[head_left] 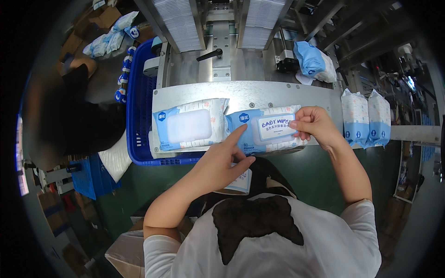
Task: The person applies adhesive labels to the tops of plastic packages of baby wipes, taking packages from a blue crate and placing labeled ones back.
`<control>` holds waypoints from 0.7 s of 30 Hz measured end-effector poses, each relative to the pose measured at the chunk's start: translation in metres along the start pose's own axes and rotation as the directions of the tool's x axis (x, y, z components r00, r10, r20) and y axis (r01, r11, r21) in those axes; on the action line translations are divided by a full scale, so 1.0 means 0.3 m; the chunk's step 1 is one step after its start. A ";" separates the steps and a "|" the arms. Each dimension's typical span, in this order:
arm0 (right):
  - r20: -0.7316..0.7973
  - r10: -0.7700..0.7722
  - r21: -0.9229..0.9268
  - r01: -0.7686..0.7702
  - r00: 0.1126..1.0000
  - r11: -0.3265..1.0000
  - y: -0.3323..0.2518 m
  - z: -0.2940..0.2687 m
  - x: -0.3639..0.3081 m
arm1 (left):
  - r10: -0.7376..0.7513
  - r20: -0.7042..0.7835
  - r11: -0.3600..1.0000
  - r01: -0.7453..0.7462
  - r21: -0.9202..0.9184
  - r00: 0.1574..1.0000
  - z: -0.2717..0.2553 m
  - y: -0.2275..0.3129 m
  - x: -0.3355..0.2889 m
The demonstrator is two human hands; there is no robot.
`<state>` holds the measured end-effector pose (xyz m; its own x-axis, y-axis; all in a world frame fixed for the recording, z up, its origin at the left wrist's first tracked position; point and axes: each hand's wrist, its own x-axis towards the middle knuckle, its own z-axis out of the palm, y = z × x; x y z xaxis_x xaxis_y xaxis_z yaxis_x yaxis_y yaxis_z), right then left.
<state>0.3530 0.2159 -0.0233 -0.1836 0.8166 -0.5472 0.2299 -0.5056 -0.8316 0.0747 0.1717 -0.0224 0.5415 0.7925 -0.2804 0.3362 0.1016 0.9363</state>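
Two blue-and-white packs of wipes lie side by side on the metal table in front of me. The left pack (pixel 160 132) has a plain pale lid. On the lid of the right pack (pixel 248 139) sits a white rectangular label (pixel 273 135) with a blue border. My right hand (pixel 309 124) pinches the label's right edge between thumb and fingers. My left hand (pixel 225 160) is open, its index finger stretched onto the right pack, left of the label, and its thumb apart. Below that hand, near my lap, shows a similar label (pixel 242 184), partly hidden.
A blue plastic basket (pixel 134 97) stands at the table's left end. Beyond the metal table (pixel 259 90) rise stacks of white sheets (pixel 183 23) in a machine. More packs (pixel 315 62) lie at the far right, and two stand upright (pixel 356 118). Another person's arm (pixel 83 69) is at left.
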 end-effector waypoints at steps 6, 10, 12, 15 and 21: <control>0.008 -0.002 -0.026 0.002 1.000 1.000 0.007 0.007 0.002 | -0.003 -0.032 0.998 0.004 0.056 0.999 0.015 -0.014 0.015; -0.010 0.004 -0.038 -0.005 1.000 0.999 0.008 0.015 -0.005 | 0.018 -0.047 0.998 -0.015 0.060 0.999 0.018 -0.025 0.017; -0.012 0.005 -0.037 -0.005 1.000 0.999 0.005 0.021 -0.007 | 0.017 -0.049 0.998 -0.014 0.056 0.999 0.020 -0.026 0.019; -0.016 0.007 -0.024 -0.007 1.000 1.000 0.008 0.025 -0.006 | -0.005 -0.048 0.998 0.008 0.066 0.999 0.017 -0.023 0.020; -0.009 0.013 -0.018 -0.013 1.000 1.000 0.015 0.025 -0.001 | 0.019 -0.067 0.997 -0.014 0.077 0.998 0.018 -0.028 0.021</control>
<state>0.3470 0.2114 -0.0276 -0.1720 0.8124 -0.5572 0.2499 -0.5111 -0.8224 0.0794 0.1724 -0.0331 0.4948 0.8329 -0.2477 0.3871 0.0440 0.9210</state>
